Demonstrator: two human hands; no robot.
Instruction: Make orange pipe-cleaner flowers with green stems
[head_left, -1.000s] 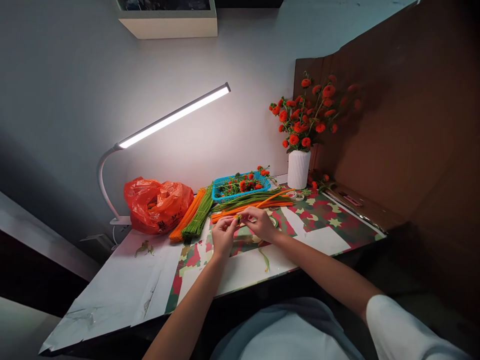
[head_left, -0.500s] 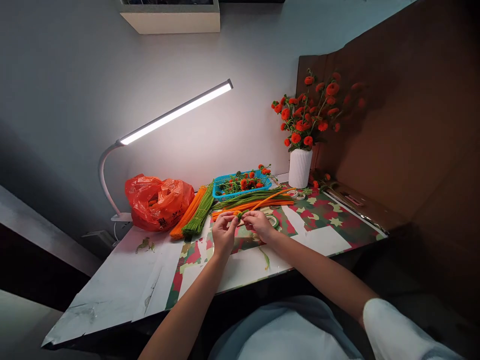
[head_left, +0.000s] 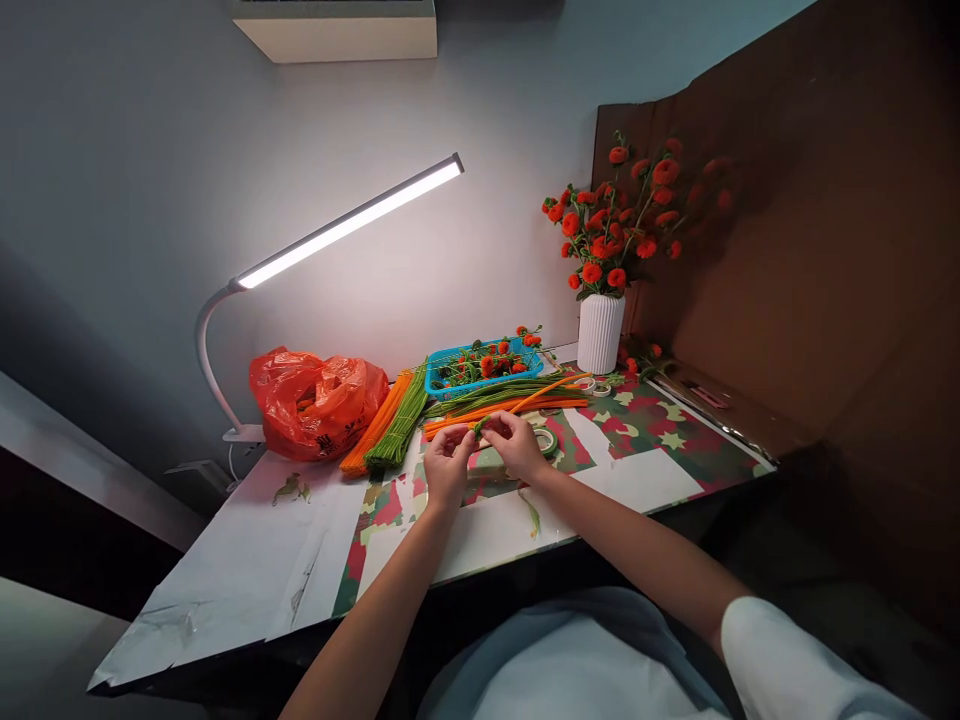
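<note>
- Green fuzzy pc (head_left: 481, 427) held ctr of frame, b/w both hands, above the table (head_left: 247, 545); small, no bloom visible on it from here, so I'd judge it part-done at best.
- L hand (head_left: 447, 468): thumb + fingers pinched together on the pc. R hand (head_left: 519, 448): fingers bunched at its other side, look clamped on it too; exact grip too small to see.
- Done, by the look: red-orange flowers (head_left: 600, 247) in ribbed white vase (head_left: 601, 335), upper right; more sprigs (head_left: 487, 367) in blue basket (head_left: 430, 383), behind hands.
- Left, prob.: lots of loose stock. Orange stems (head_left: 376, 428) + green stems (head_left: 401, 425) bundled left of ctr.
- In the way: crosswise stems (head_left: 510, 390) right behind hands, green tape roll (head_left: 553, 447) just beside R hand; tight spot, I'd say.
- Around: red plastic bag (head_left: 319, 405) mid-left; lit desk lamp (head_left: 352, 222) upper left; brown cardboard panel (head_left: 787, 250) far right; green scrap (head_left: 533, 517) lower ctr, nr table's front edge.
</note>
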